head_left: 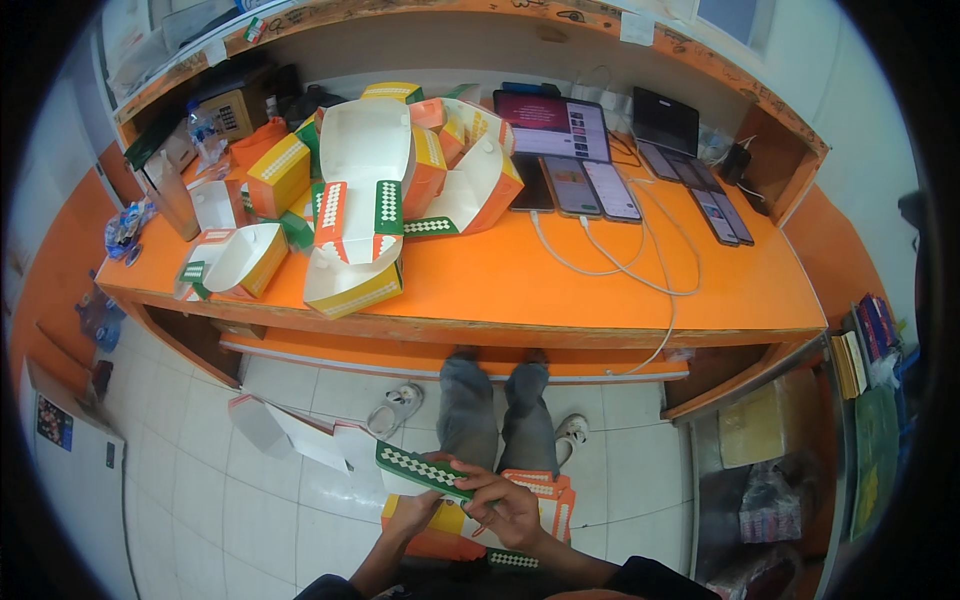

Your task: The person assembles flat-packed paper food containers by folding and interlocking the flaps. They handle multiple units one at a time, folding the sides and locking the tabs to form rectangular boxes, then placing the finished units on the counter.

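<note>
no words or numbers can be read. small pale lines of text show on the large screen (548, 128) on the bench (490, 280), too fine to make out; dark scribbles along the upper ledge (420, 22) are likewise illegible.

Downward fisheye view, head height

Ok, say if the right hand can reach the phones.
Probably not now: the right hand holds a green flap and the phones lie far forward, though only cables cross the counter before them.
</note>
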### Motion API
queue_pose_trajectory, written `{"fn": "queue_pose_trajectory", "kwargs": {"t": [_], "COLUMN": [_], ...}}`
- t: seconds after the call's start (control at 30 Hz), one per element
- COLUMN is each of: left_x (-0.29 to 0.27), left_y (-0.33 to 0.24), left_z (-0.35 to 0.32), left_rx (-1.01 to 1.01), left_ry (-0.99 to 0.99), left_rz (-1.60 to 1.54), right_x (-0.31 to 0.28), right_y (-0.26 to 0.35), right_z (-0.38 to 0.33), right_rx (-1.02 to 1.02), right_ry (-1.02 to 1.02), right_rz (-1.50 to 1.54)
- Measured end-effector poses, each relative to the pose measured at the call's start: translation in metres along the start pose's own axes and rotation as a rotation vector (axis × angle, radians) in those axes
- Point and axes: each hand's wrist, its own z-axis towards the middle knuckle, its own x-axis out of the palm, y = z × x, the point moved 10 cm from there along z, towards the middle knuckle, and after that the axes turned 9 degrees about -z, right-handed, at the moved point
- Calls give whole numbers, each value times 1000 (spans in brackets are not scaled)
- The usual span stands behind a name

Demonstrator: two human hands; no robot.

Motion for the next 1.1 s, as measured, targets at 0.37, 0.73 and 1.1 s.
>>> {"fn": "queue_pose_trajectory", "kwargs": {"t": [0.37,0.73,1.1], "left_x": [0,-3,-6], "left_y": [5,-15,48], "left_z": [-6,-13,-57], "left_rx": [45,-214,-950], "left_ry": [-122,-166,586], "left_rz": [10,303,1182], "right_x": [-5,-102,-157], "right_y": [-15,-42,-65], "right_z": [-7,-24,-95], "right_rx": [178,253,650], "right_ry": [6,-394,-448], "right_rz": [-186,-55,-630]}}
